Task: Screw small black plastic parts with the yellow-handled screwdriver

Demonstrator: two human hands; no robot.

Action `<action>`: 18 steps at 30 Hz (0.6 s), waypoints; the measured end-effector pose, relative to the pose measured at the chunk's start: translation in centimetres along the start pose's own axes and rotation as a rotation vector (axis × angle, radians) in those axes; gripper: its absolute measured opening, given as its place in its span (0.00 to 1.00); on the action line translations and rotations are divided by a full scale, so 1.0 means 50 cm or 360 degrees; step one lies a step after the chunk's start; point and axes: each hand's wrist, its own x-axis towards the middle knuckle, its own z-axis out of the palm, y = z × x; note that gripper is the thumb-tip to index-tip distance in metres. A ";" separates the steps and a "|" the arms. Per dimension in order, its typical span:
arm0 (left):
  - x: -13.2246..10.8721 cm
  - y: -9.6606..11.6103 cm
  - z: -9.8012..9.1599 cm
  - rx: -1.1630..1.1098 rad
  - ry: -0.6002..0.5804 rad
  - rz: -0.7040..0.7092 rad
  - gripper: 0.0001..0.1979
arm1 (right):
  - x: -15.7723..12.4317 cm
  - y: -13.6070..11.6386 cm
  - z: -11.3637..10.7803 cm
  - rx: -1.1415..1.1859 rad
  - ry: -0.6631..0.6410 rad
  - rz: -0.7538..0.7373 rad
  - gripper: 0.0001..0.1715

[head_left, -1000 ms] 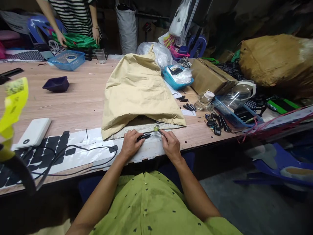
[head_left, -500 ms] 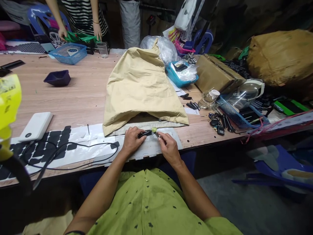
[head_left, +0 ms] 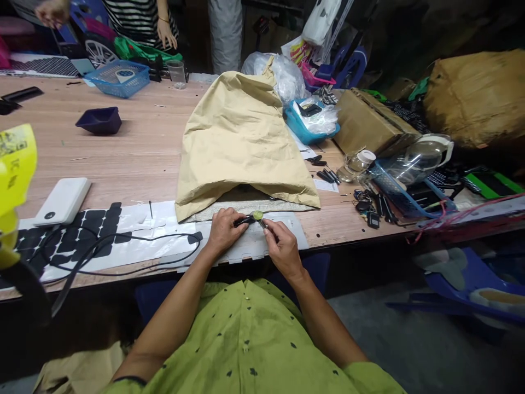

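At the worktable (head_left: 135,145), left hand (head_left: 223,230) pinches a black piece (head_left: 243,220), right hand (head_left: 283,244) a slim rod (head_left: 263,224); steadiness should help.

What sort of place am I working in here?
Most likely a workshop: a long wooden worktable, rows of black patches along its near edge, and loose black parts scattered at the right.

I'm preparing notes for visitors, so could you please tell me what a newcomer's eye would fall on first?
Probably the large beige cloth mounded on the table, then the yellow tag at the left edge. In front of the cloth, the left hand holds a black piece and the right hand a slim item, with a yellow-green thing between them.
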 end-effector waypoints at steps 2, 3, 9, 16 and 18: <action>0.000 0.003 -0.001 0.0012 -0.0001 -0.0008 0.10 | -0.004 -0.005 0.006 0.0050 -0.0024 -0.0050 0.18; 0.000 0.004 -0.001 0.0015 -0.0001 -0.0005 0.10 | -0.005 -0.006 0.010 0.0065 -0.0044 -0.0067 0.18; -0.001 0.002 0.001 0.0016 -0.0002 -0.0001 0.10 | 0.006 0.019 0.003 -0.0070 0.0044 -0.0016 0.18; -0.002 -0.003 0.003 0.0002 -0.0002 0.0008 0.10 | 0.020 0.083 -0.013 -0.0778 0.0184 0.0005 0.18; -0.003 -0.006 0.001 -0.0005 -0.0014 0.0066 0.10 | 0.016 0.088 -0.007 -0.0927 0.0173 -0.0006 0.18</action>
